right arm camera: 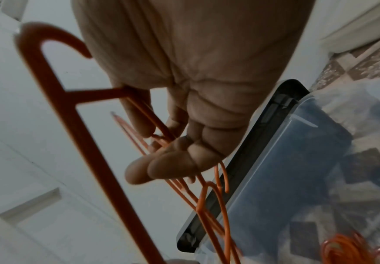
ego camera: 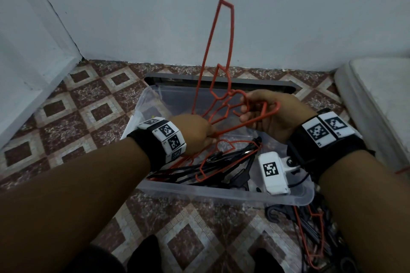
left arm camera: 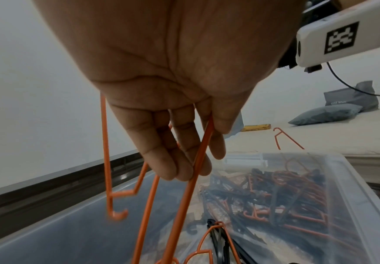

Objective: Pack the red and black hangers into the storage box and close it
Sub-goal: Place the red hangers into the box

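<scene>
Both hands hold a tangle of red hangers (ego camera: 224,104) above the open box (ego camera: 224,195), which stands on the tiled floor (ego camera: 88,113). The left hand (ego camera: 195,133) has its fingers curled round thin red bars near the low end of the bunch; the left wrist view shows one bar pinched between the fingers (left arm camera: 168,160). The right hand (ego camera: 266,115) grips the hook end of another hanger, fingers wrapped round it. One red hanger stands almost upright from the bunch, its hook high against the wall (ego camera: 133,17).

Inside the box lie black hangers (ego camera: 224,162) mixed with red ones. More hangers (ego camera: 310,235) lie outside on the floor, just beside the near right corner. A dark lid (ego camera: 221,82) seems to lie behind the box.

The hangers look light, thin and stiff, likely plastic, so weight is no worry; snagging is. Hooks and notches catch each other, and a thin bar could snap if forced. Holding the straight bars or the neck below the hook seems best, laying them flat so the lid can shut.
</scene>
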### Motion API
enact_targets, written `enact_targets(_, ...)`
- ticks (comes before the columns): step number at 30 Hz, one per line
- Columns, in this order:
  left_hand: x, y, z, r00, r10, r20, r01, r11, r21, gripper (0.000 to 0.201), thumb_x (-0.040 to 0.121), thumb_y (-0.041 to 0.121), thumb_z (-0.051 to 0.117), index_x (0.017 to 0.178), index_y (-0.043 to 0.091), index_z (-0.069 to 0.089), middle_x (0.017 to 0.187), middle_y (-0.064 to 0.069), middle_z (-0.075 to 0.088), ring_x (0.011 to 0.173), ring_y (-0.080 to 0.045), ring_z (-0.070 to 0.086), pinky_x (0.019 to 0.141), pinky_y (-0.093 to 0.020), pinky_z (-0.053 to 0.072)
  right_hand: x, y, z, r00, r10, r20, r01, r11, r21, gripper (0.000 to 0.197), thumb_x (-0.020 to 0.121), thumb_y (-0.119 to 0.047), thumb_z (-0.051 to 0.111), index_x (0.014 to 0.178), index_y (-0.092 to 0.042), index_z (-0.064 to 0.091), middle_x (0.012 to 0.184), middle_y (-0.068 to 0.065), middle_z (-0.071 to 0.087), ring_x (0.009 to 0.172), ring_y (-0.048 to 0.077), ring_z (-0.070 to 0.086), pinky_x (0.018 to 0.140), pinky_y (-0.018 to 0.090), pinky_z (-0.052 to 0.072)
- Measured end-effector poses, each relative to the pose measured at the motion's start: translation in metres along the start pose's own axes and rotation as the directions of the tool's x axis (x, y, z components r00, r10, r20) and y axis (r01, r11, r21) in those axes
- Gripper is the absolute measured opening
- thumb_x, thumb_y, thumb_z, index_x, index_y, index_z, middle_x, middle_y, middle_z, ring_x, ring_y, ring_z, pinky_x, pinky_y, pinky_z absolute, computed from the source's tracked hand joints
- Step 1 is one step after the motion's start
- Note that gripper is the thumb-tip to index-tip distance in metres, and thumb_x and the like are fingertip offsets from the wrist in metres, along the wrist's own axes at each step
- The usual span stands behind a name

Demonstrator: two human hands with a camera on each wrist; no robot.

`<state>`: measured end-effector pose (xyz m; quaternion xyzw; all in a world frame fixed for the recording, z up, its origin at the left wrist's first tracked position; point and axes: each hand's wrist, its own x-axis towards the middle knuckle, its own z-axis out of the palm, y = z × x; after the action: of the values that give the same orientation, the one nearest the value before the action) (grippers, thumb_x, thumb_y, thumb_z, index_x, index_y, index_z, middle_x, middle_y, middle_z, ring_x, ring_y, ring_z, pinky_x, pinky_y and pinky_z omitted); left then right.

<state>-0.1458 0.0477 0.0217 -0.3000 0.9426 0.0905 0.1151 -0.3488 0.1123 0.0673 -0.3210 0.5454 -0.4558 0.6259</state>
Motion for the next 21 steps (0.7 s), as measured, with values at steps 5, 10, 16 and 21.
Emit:
enact_targets(5,0.001,-0.006,0.003,0.999,0.008,0.038,-0.009,1.0,0.018,0.035,0.102,0.04,0.039,0.129,0.026,0.058,0.12,-0.003,0.062,0.108,-0.026,0.058,0.09,-0.035,0.047,0.0,0.002,-0.009,0.999,0.022,0.039,-0.019,0.997,-0.073,0.017,0.098,-0.016,0.055,0.083,-0.01,0.06,0.079,0.013,0.065,0.061,0.021,0.066,0.053,0.028,0.051)
enact_targets(10,0.003,-0.008,0.006,0.996,0.014,0.09,-0.016,1.0,0.023,0.035,0.102,0.039,0.041,0.132,0.029,0.057,0.122,-0.002,0.064,0.108,-0.026,0.059,0.085,-0.03,0.041,0.002,0.004,-0.021,0.996,-0.023,0.082,0.06,0.88,-0.472,0.022,0.086,-0.038,0.07,0.07,-0.023,0.07,0.078,0.009,0.063,0.061,0.016,0.052,0.061,0.03,0.038)
enact_targets(16,0.007,-0.006,0.01,0.993,0.032,0.116,-0.034,0.999,0.021,0.033,0.103,0.04,0.039,0.124,0.025,0.059,0.116,-0.003,0.065,0.104,-0.025,0.058,0.08,-0.029,0.038,0.003,0.001,-0.025,0.968,-0.239,0.076,0.248,0.868,-0.429,0.033,0.081,-0.048,0.073,0.082,-0.016,0.078,0.079,0.013,0.069,0.07,0.021,0.052,0.07,0.032,0.039)
enact_targets(21,0.009,0.001,0.012,0.987,0.068,0.147,-0.07,0.997,0.014,0.03,0.102,0.038,0.04,0.121,0.026,0.06,0.115,0.0,0.066,0.105,-0.024,0.059,0.084,-0.03,0.043,0.004,-0.002,-0.017,0.936,-0.346,0.069,0.352,0.9,-0.259,0.027,0.086,-0.039,0.064,0.078,-0.017,0.076,0.061,0.004,0.04,0.052,0.01,0.034,0.046,0.019,0.027)
